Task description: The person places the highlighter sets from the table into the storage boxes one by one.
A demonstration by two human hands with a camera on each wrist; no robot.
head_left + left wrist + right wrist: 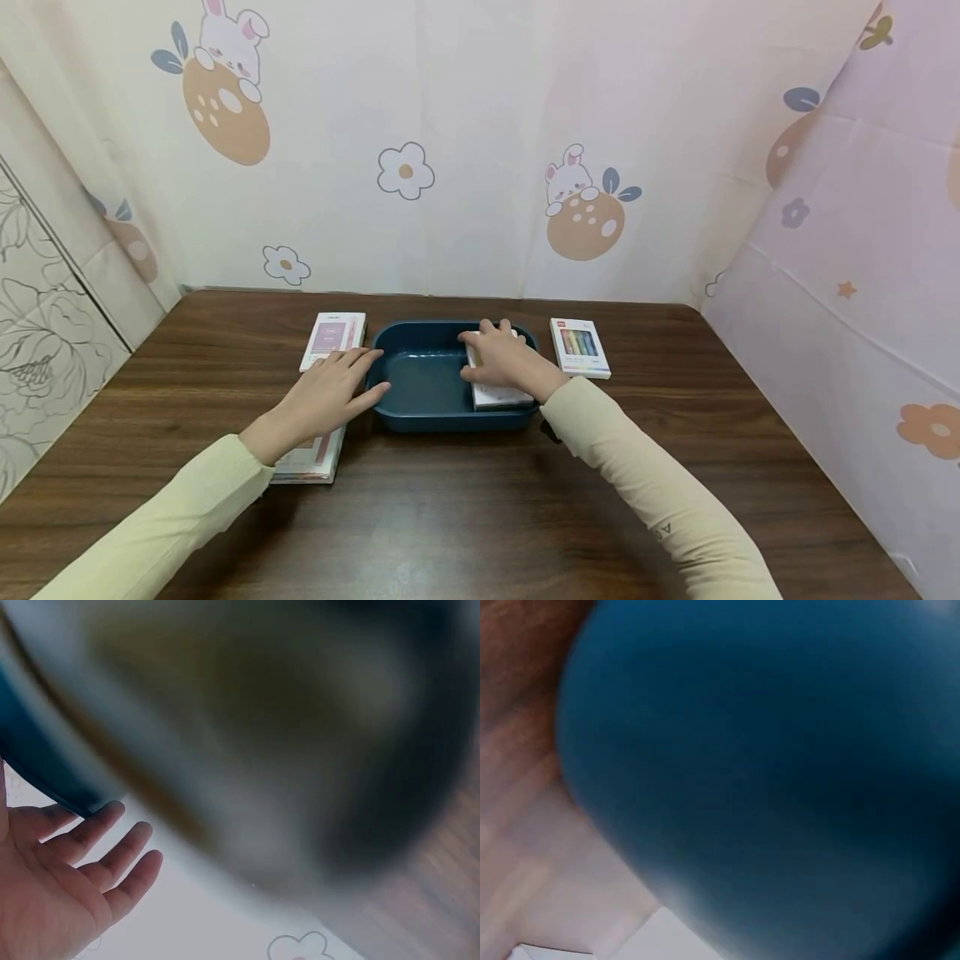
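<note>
A dark blue oblong basin (420,421) stands on the table. Inside its right end lies a white box (498,397), partly covered by my right hand (502,357). The fingers of that hand spread over the box's top and left edge; their undersides are hidden. My left hand (330,390), fingers extended and thumb apart, is at the basin's left rim and holds nothing; whether it touches the rim is unclear. The left wrist view shows a hand (60,892) with spread fingers near the basin's blue wall (30,742). Blurred blue basin (742,772) fills the right wrist view.
Left of the basin lies a white box with a purple panel (330,333). A stack of flat white and pink packs (307,462) is partly under my left forearm. To the basin's right is a white box with coloured sticks pictured (580,348). A printed curtain (480,225) hangs behind.
</note>
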